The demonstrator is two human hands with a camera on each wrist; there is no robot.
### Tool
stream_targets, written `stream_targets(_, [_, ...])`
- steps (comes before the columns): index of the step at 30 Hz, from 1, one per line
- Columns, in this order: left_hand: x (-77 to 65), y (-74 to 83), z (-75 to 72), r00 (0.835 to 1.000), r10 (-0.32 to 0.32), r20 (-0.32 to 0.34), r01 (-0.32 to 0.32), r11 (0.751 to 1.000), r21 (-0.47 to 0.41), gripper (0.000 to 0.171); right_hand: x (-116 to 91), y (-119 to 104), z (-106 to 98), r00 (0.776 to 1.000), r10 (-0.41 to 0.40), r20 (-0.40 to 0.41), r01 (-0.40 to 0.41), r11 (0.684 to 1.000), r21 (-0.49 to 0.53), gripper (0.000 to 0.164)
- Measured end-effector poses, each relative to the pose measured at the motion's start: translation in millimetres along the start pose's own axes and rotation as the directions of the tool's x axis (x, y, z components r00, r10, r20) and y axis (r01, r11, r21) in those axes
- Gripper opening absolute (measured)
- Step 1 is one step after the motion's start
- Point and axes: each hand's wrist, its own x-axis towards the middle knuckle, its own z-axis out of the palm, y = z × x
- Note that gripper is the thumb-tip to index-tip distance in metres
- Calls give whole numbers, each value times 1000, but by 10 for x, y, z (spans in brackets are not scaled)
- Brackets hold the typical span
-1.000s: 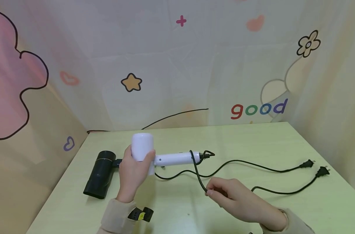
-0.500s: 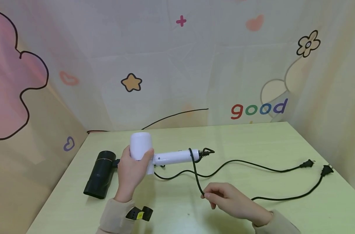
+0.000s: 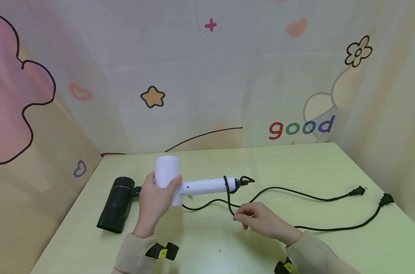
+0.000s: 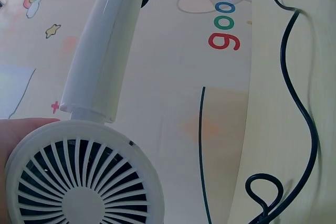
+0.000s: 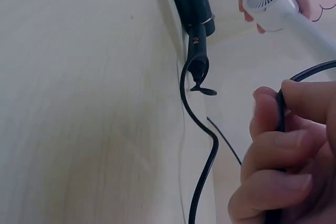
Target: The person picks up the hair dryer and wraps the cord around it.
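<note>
A: Head view, go.
B: Left hand (image 3: 156,203): fingers grasp a white plastic hair dryer (image 3: 202,186) by its barrel, above the pale wood-look tabletop (image 3: 200,232). Right hand (image 3: 260,220): fingers pinch its thin black cord (image 3: 229,199), which loops round the handle end.
A: Risks?
B: Loose tension could let the loop slip off; a hard tug could twist the dryer. It crosses the second thin black cord (image 3: 296,193), so snagging might drag the black plastic hair dryer (image 3: 116,205).
A: Count?
B: Two dryers, two cords, two plugs: far black plug (image 3: 357,191), near black plug (image 3: 386,199).
A: Left wrist?
B: One round slatted grille (image 4: 84,205), one white handle. Hand mostly cut off; can't tell its grip here.
A: Right wrist?
B: Fingers curled round one cord. Both dryers visible, black one on the tabletop.
</note>
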Motion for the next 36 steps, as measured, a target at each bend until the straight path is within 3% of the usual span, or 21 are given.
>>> stream_targets(9, [-29,18,-24,999,-1,45,1,1000,3,78,184,54,-98,991,115,-64,-121,987,-104,37])
stream_targets(14, [-30,0,-35,997,1,72,0,1000,-10,78,259,42,-195,996,70,-52,-77,987,-141,31])
stream_targets(21, [-19,-9,-30,994,14,104,-13,1000,-16,79,306,-38,-343,990,94,-104,-111,978,-175,22])
stream_targets(26, [7,-1,-26,992,24,122,-20,999,-32,77,375,-71,-455,992,15,-122,-40,978,-203,7])
stream_targets(30, [9,-17,-16,990,31,140,-26,999,-41,78,408,-60,-499,991,-9,-134,-25,969,-246,10])
stream_targets(36, [26,-66,4,989,29,144,-24,999,-37,78,439,-102,-534,990,5,-144,-39,971,-236,29])
